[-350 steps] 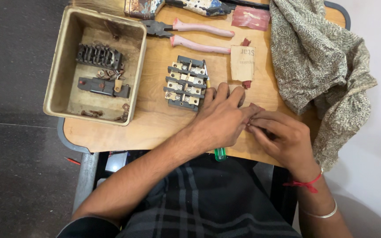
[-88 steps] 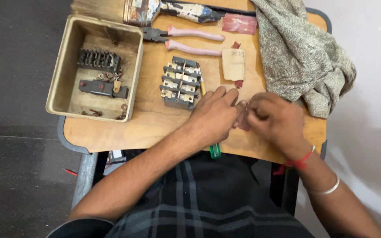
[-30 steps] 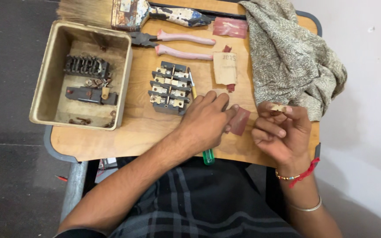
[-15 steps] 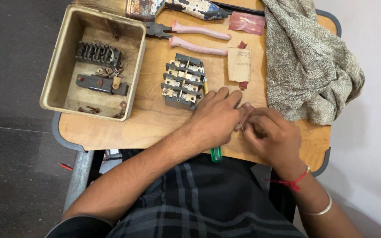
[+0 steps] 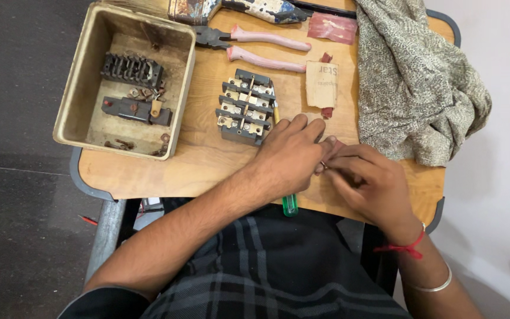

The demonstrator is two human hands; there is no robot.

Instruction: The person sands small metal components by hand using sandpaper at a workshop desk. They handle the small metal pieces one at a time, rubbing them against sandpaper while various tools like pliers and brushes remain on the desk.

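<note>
Two hands meet at the near table edge: the left hand (image 5: 287, 156) and right hand (image 5: 368, 183) pinch a tiny metal part (image 5: 322, 166) together. Judged risk: it slips off the table (image 5: 149, 171). Beyond lies the terminal block (image 5: 244, 107).

right wrist: red thread, silver bangle | arms: bare | lap: dark plaid cloth

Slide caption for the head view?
Both hands, left hand and right hand, pinch a small metal part beside a terminal block.
</note>
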